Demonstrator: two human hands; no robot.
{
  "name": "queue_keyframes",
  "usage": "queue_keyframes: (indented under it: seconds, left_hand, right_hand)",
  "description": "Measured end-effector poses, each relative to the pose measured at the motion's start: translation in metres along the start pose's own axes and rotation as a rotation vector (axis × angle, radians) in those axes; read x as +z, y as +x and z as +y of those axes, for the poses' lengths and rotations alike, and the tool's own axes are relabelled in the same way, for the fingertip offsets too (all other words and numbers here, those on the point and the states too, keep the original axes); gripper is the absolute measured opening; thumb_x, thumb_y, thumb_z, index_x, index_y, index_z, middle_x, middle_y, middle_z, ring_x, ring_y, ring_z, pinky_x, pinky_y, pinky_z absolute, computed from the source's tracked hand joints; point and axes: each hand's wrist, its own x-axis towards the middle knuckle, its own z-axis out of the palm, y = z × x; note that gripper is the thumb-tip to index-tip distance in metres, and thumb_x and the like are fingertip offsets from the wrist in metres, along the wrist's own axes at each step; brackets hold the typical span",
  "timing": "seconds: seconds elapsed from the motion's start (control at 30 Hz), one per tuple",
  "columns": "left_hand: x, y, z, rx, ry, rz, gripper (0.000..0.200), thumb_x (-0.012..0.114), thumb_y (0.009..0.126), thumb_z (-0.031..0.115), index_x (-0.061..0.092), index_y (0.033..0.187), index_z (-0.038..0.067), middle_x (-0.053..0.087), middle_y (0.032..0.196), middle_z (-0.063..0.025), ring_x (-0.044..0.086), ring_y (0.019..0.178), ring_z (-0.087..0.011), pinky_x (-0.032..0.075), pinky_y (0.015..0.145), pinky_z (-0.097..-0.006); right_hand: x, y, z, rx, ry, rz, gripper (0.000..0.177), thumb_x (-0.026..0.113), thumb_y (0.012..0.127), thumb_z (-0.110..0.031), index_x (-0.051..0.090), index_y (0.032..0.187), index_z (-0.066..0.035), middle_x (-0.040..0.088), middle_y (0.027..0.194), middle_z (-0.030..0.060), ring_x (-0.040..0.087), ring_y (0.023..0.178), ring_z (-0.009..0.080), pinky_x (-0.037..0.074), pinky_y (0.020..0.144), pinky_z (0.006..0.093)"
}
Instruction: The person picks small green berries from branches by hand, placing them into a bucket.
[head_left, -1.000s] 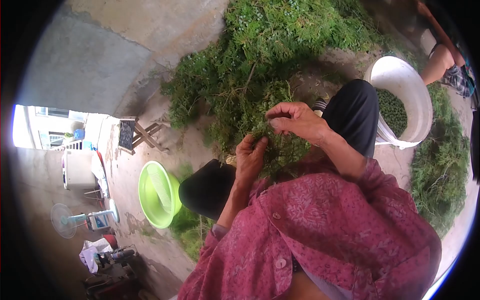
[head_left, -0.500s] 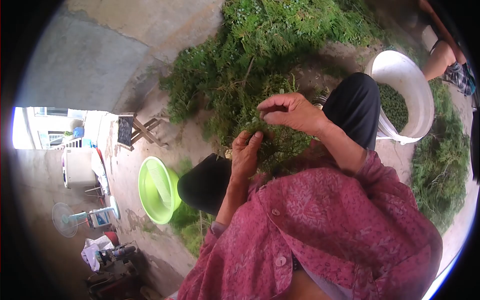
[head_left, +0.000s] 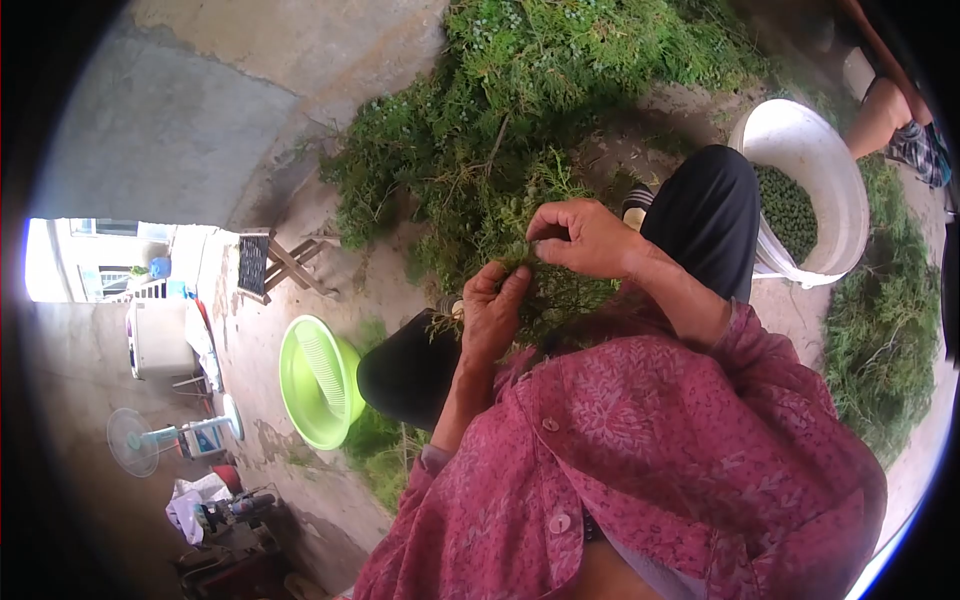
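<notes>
My left hand (head_left: 492, 308) is closed, thumb against fingers, on a leafy green cypress branch (head_left: 565, 290) that lies across my lap. Just above it, my right hand (head_left: 588, 240) is bent into a pinch at the foliage, its fingertips close to the left thumb. Whatever sits between the right fingertips is too small to make out. Beyond both hands spreads a large heap of cypress branches (head_left: 450, 150) dotted with pale green cones. To the right of my knee, a white bucket (head_left: 835, 190) holds many small green cones (head_left: 785, 212).
A lime green basin (head_left: 290, 375) stands on the floor to the left, near a folding stool (head_left: 285, 265) and a fan (head_left: 135, 440). More cut branches (head_left: 880, 330) lie on the right. Another person's bare limb (head_left: 882, 118) shows at the upper right.
My right hand has come down toward the left hand, and its fingers have moved from above the branch to the foliage. The left hand has stayed nearly in place.
</notes>
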Motion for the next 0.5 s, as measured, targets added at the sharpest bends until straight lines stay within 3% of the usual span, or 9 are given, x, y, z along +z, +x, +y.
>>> queue_keyframes:
  seconds: [0.1,0.17,0.43,0.5]
  left_hand:
    - [0.0003,-0.0005,0.001,-0.001,0.054,-0.003,0.011,0.054,0.084,0.009,0.061,0.091,0.003,0.06,0.076,0.0004,0.053,0.067,-0.0058,0.044,0.063,-0.0213]
    - [0.0022,-0.0011,0.0023,0.014,0.065,-0.024,0.011,0.054,0.084,0.008,0.061,0.091,0.003,0.06,0.075,0.0005,0.053,0.066,-0.0056,0.044,0.062,-0.0212]
    - [0.0004,-0.002,0.0046,-0.017,0.053,-0.054,0.01,0.054,0.084,0.008,0.059,0.091,0.003,0.06,0.073,0.0011,0.053,0.065,-0.0049,0.044,0.059,-0.0208]
    - [0.0019,-0.0007,0.0043,-0.027,0.065,-0.027,0.008,0.055,0.084,0.006,0.06,0.09,0.004,0.056,0.072,0.0053,0.047,0.063,-0.0016,0.039,0.054,-0.018]
  right_hand:
    - [0.0031,0.0026,0.0047,-0.08,-0.003,-0.011,0.017,0.06,0.08,-0.016,0.059,0.087,-0.002,0.058,0.074,-0.0008,0.053,0.068,0.0076,0.044,0.061,0.0223]
    - [0.0041,0.004,0.002,0.161,0.432,-0.113,0.017,0.059,0.08,-0.017,0.059,0.089,-0.002,0.057,0.074,-0.0004,0.053,0.063,0.0072,0.045,0.058,0.0217]
    - [-0.0006,-0.0011,0.0041,0.135,0.466,-0.19,0.015,0.06,0.079,-0.012,0.06,0.089,-0.002,0.058,0.072,0.0002,0.054,0.062,0.0064,0.046,0.058,0.0211]
    - [0.0,-0.0021,0.0049,0.132,0.443,-0.176,0.015,0.061,0.078,-0.011,0.061,0.089,-0.001,0.058,0.071,0.0004,0.054,0.063,0.0062,0.046,0.059,0.0211]
